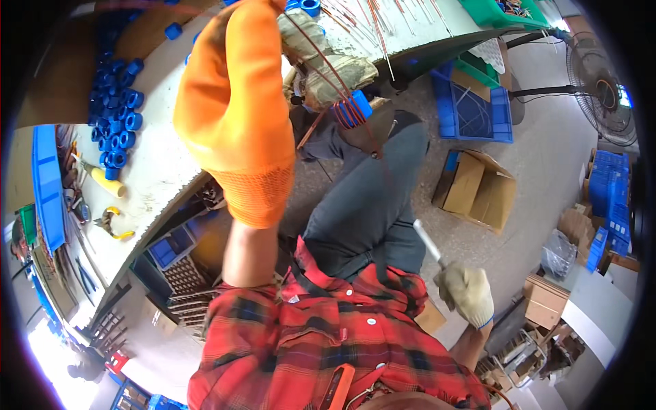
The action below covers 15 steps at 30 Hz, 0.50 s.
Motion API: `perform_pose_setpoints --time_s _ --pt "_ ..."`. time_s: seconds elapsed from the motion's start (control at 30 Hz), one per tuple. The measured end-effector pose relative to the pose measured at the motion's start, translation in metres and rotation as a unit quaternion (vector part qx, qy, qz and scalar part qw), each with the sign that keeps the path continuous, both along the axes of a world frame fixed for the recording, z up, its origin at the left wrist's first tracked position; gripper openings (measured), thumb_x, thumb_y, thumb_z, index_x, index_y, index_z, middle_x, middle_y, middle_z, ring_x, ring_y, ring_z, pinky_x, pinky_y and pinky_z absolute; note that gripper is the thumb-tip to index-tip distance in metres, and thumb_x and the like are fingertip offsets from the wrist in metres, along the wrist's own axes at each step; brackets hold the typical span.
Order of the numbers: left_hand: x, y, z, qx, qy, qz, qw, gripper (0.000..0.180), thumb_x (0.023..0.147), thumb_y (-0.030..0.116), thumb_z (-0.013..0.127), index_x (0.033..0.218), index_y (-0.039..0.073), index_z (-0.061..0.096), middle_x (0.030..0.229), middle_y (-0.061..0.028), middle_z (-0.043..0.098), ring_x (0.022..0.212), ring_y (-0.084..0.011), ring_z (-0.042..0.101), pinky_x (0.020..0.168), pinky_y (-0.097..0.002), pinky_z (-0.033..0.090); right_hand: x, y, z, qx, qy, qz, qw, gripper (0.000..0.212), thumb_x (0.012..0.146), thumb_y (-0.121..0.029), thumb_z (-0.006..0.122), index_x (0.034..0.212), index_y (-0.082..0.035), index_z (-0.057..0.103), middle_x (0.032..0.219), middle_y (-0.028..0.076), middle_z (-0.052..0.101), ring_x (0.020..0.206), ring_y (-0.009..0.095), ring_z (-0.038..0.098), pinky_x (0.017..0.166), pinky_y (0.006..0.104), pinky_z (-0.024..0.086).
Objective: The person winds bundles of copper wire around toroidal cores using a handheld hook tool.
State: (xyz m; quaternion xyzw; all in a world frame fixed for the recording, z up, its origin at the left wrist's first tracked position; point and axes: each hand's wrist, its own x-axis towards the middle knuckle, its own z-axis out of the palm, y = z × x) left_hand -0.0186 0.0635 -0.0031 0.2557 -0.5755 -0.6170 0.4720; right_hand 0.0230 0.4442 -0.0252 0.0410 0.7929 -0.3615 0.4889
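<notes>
My left hand [239,102], in an orange glove with a ribbed cuff, is raised close to the camera over the bench edge. Its fingers are curled, and the fingertips are partly cut off at the top. Reddish copper wire [321,58] runs up to this glove from a blue ring core [361,104] with several turns wound on it. The core sits at the bench edge above my knee, beside crumpled grey cloth [338,78]. Out to the right, my right hand [466,295], in a pale knitted glove, grips a slim white rod [428,240] that points up and left.
Many blue ring cores [116,119] lie on the bench's left, near a yellow-handled tool [102,179] and yellow-gripped pliers [109,224]. Cut wires [372,27] lie at the far edge. A blue crate [471,113], an open carton [475,191] and a fan [601,89] stand at right.
</notes>
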Motion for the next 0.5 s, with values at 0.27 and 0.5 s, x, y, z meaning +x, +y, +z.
perform_pose_setpoints --time_s 0.27,0.5 --pt "-0.016 -0.014 -0.041 -0.132 -0.033 -0.038 0.99 0.031 0.114 0.022 0.061 0.127 -0.002 0.076 0.122 -0.0072 0.077 0.111 -0.0158 0.067 0.102 -0.0307 0.051 -0.069 -0.17 0.001 -0.128 0.587 0.196 0.775 0.019 0.105 -0.026 0.077 0.097 -0.01 0.072 0.091 0.011 0.074 0.072 0.032 0.074 0.056 0.0431 0.051" --pt "0.0 -0.02 -0.013 -0.164 -0.09 -0.102 0.977 0.044 0.117 0.032 0.055 0.138 -0.003 0.072 0.138 -0.0096 0.074 0.127 -0.0199 0.067 0.112 -0.0337 0.048 -0.013 0.022 -0.008 -0.065 -0.112 -0.011 0.991 0.028 0.107 -0.022 0.067 0.09 0.0 0.073 0.065 0.01 0.065 0.062 0.016 0.068 0.057 0.0358 0.051"
